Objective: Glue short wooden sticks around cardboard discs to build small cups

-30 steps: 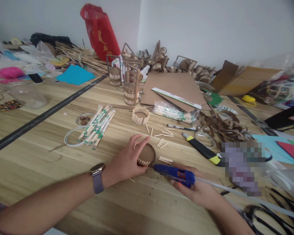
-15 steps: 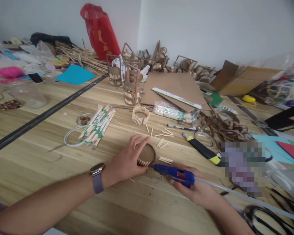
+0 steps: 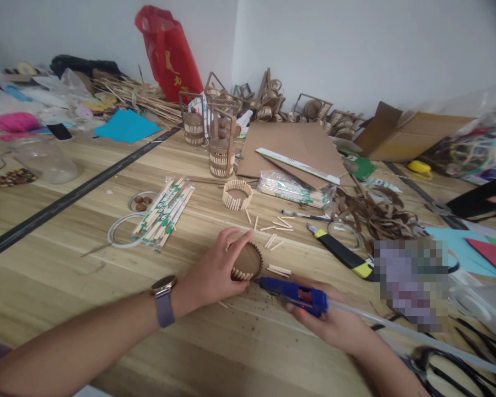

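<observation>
My left hand [image 3: 215,270], with a watch on the wrist, grips a round brown cardboard disc [image 3: 248,260] edged with short wooden sticks, thumb and fingers around its rim. My right hand [image 3: 334,322] is closed around a blue glue gun [image 3: 291,292], whose nozzle touches the disc's near edge. A clear glue stick [image 3: 397,328] trails out of the gun's back to the right. Loose short sticks [image 3: 278,269] lie just right of the disc.
A finished stick ring [image 3: 237,194], wrapped chopsticks [image 3: 165,212], a tape roll [image 3: 122,231], a yellow-black utility knife [image 3: 341,252], a pen [image 3: 303,215], cardboard sheets [image 3: 297,149], brown strips [image 3: 372,215], small stick lanterns [image 3: 222,149] and scissors [image 3: 450,364] crowd the wooden table [image 3: 66,275].
</observation>
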A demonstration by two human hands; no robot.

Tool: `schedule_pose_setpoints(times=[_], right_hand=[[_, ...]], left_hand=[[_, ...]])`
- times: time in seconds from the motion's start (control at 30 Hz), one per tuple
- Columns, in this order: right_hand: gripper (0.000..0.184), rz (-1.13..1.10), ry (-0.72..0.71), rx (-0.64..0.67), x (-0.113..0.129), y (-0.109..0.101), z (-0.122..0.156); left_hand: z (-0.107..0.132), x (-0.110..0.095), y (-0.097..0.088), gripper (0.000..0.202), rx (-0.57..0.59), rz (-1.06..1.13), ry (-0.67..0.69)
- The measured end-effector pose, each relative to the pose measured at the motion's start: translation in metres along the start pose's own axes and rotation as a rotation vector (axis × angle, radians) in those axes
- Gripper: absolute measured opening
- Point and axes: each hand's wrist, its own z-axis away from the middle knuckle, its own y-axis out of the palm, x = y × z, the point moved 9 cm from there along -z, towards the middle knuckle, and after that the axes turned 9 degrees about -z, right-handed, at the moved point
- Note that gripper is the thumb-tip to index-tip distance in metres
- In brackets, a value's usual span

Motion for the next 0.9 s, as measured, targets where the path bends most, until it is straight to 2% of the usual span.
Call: schedule_pose_setpoints(times=[0.2, 0.5, 0.9], right_hand=[[0.025, 0.037, 0.019, -0.004, -0.003, -0.001, 0.001], [0.023, -0.037, 0.001, 0.03, 0.007, 0.0, -0.005], [0.019, -0.06, 0.066, 0.104, -0.001, 0.007, -0.006]], left_hand=[[-0.001, 0.0, 0.001, 0.101, 0.012, -0.007, -0.008], [0.0, 0.0, 0.001, 0.099, -0.003, -0.021, -0.002], [0.0, 0.0, 0.001, 0.099, -0.009, -0.037, 0.001]])
